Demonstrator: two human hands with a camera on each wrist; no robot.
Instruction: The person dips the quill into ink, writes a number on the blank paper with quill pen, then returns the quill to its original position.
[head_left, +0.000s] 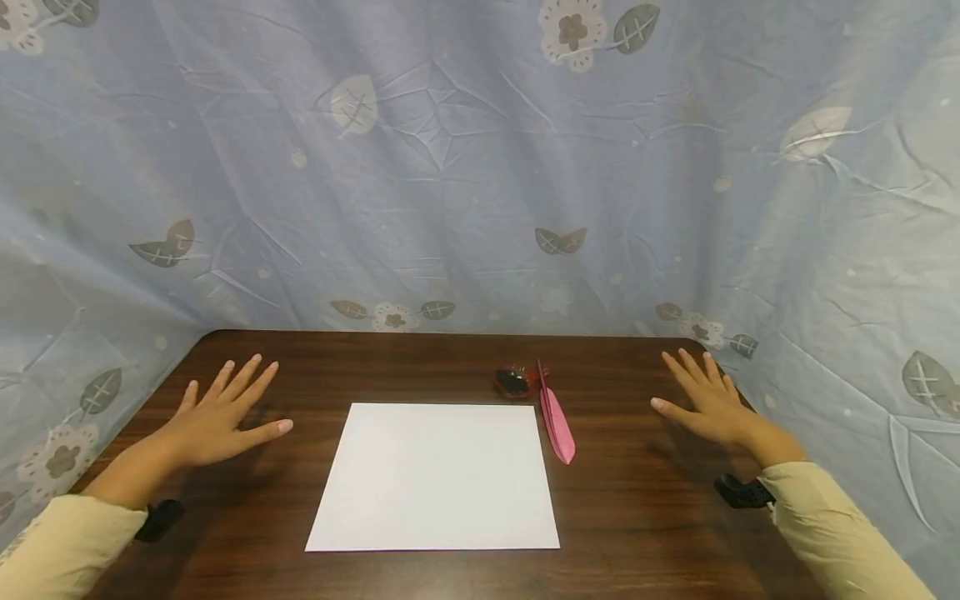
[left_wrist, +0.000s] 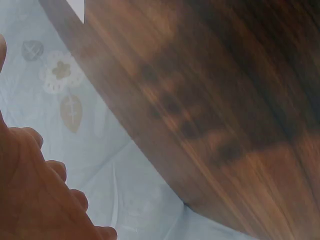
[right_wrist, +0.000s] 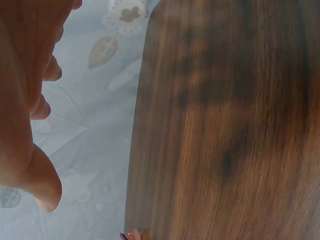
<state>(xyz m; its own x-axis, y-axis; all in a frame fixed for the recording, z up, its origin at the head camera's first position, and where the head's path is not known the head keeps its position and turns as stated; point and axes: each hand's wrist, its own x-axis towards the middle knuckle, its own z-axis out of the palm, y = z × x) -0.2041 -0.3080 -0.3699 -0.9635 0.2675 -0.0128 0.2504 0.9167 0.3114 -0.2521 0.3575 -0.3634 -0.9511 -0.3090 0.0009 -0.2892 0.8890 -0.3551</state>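
My left hand [head_left: 213, 421] hovers over the left part of the table, fingers spread and straight, holding nothing. On the other side my right hand [head_left: 708, 404] is held the same way above the table, palm down. Between them a blank white sheet [head_left: 435, 479] lies flat. A pink feather pen [head_left: 557, 425] lies along the sheet's upper right edge, its dark shaft pointing to the back. Beside that shaft sits a small see-through reddish container [head_left: 516, 382] with something dark in it. In the wrist views, the left fingers [left_wrist: 57, 170] and right thumb [right_wrist: 42, 180] appear apart from the tabletop.
The dark brown wooden table [head_left: 420, 367] has rounded back corners. A pale blue cloth [head_left: 450, 192] with flowers and leaves hangs behind it and along both sides. Dark bands [head_left: 744, 492] circle both wrists below the yellowish sleeves [head_left: 825, 517].
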